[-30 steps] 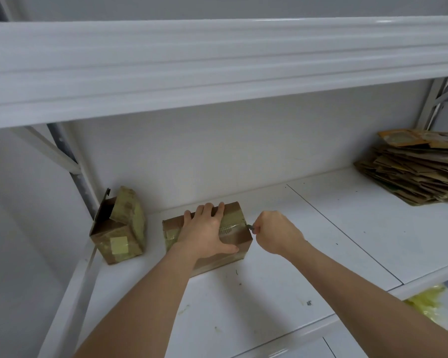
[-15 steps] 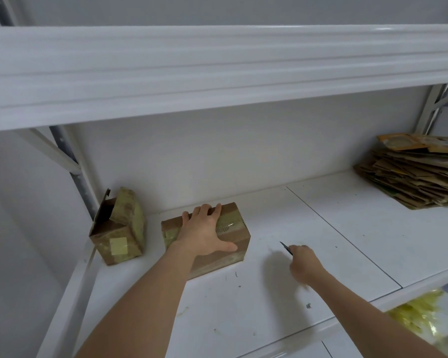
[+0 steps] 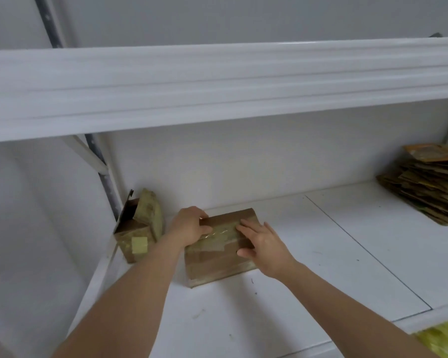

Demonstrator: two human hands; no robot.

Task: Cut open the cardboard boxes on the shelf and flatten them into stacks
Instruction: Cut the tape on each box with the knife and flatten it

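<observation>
Cardboard tells most of the progress here, read across the white shelf (image 3: 321,267) from its left end. Hard against the left upright stands a small box (image 3: 137,228), tilted, with one flap (image 3: 126,209) sticking up and yellowish tape patches on its sides; it looks opened but not yet flattened, so it remains to be done. Just to its right, near the back wall, lies the taped box (image 3: 217,251) now in hand, closed in shape, its top crossed by a shiny strip of clear tape (image 3: 219,235). The left hand (image 3: 189,224) grips the box's far left corner, fingers curled over the top edge and thumb lying along the tape. The right hand (image 3: 263,245) rests on the box's right end with fingers spread and nearly straight, pressing rather than clasping, and no blade is visible in it. Whether the tape seam is already slit cannot be told from this view, though two bare hands on the box suggest the flaps are about to be pulled apart. Further right the shelf surface carries only a few scraps, and at the far right edge sits a tall stack of flattened cardboard (image 3: 429,187), evidence that most boxes are finished. By this reckoning two boxes remain in view.
</observation>
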